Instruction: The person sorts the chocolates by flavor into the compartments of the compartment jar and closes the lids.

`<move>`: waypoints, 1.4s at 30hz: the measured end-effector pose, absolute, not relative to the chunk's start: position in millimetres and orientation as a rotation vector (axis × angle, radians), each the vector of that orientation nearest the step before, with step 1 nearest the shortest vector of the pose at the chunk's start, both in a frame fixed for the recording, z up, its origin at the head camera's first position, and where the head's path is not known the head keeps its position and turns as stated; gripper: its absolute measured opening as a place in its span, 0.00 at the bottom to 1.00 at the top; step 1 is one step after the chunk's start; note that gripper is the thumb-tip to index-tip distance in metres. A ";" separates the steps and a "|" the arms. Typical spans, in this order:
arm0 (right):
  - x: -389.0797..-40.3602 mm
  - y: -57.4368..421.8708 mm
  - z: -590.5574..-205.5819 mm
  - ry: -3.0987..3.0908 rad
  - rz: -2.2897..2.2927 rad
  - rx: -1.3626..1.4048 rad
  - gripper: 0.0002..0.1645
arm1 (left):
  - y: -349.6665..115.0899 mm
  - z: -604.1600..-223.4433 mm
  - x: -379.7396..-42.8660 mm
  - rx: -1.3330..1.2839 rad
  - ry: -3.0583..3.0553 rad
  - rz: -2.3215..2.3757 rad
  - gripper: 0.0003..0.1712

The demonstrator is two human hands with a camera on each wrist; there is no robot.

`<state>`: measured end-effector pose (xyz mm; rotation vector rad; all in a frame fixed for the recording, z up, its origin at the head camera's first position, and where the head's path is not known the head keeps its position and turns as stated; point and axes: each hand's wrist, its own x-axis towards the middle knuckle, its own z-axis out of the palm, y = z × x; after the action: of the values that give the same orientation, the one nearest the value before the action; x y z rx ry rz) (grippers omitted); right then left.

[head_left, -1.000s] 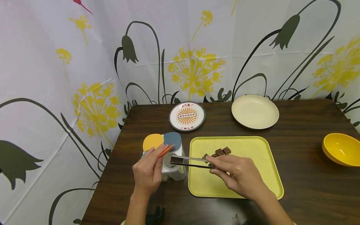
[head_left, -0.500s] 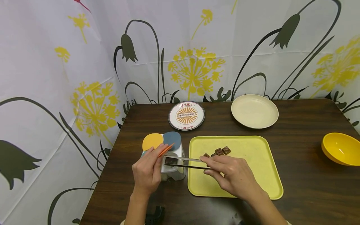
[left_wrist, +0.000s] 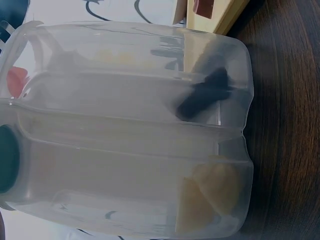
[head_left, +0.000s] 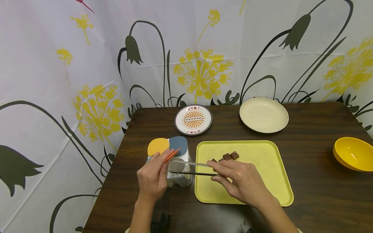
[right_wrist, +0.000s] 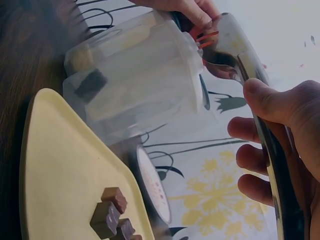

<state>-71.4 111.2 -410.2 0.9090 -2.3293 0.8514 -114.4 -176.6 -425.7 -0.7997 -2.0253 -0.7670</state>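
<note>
- White curtain [head_left: 96, 58] printed with grey-green stems and yellow flowers, behind the table and along its left side
- Left hand [head_left: 152, 176] at the top of the container, pinching an orange plastic lid [head_left: 172, 155] that is seen nearly edge-on
- Clear plastic container [head_left: 180, 180] with a round yellow lid [head_left: 157, 147] and a round blue lid [head_left: 179, 145] on top; low inside it, a dark brown block [right_wrist: 91, 86] in one compartment and pale yellowish pieces [left_wrist: 215, 187] in another
- White round plate [head_left: 193, 120] with an orange sunburst, behind the container
- Shiny metal tongs [right_wrist: 281, 167], tips apart over the container's round opening
- Yellow rectangular tray [head_left: 262, 155] just beside the container, bearing a cluster of brown chocolate-like blocks [head_left: 231, 156]
- Right hand [head_left: 243, 181] above the tray, gripping the tongs and partly hiding the blocks
- Cream oval plate [head_left: 264, 115] behind the tray
- Dark wood-grain table [head_left: 314, 184] under everything
- Glossy yellow round bowl [head_left: 354, 154] at the far right, well apart from the tray
</note>
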 end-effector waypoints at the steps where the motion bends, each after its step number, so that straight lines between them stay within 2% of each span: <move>1: -71.2 111.6 -409.9 -2.335 0.848 0.909 0.23 | -176.8 -425.9 -114.4 -0.796 -2.030 -0.767 0.20; 15: -67.6 129.9 -413.5 -2.410 0.816 0.884 0.33 | -177.6 -425.7 -114.4 -0.795 -2.047 -0.768 0.19; 26: -57.4 178.5 -423.5 -2.528 0.796 0.706 0.41 | -176.1 -424.9 -113.9 -0.794 -2.032 -0.777 0.19; 35: -39.5 222.8 -444.1 -2.745 0.741 0.486 0.40 | -175.9 -426.0 -114.3 -0.792 -2.042 -0.779 0.19; 42: -27.0 240.7 -454.0 -2.890 0.799 0.429 0.35 | -175.9 -426.3 -114.6 -0.797 -2.029 -0.784 0.19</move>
<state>-27.0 240.7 -454.0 0.4293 -2.8901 0.7988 -114.6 -175.9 -426.3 -0.7973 -2.0291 -0.7838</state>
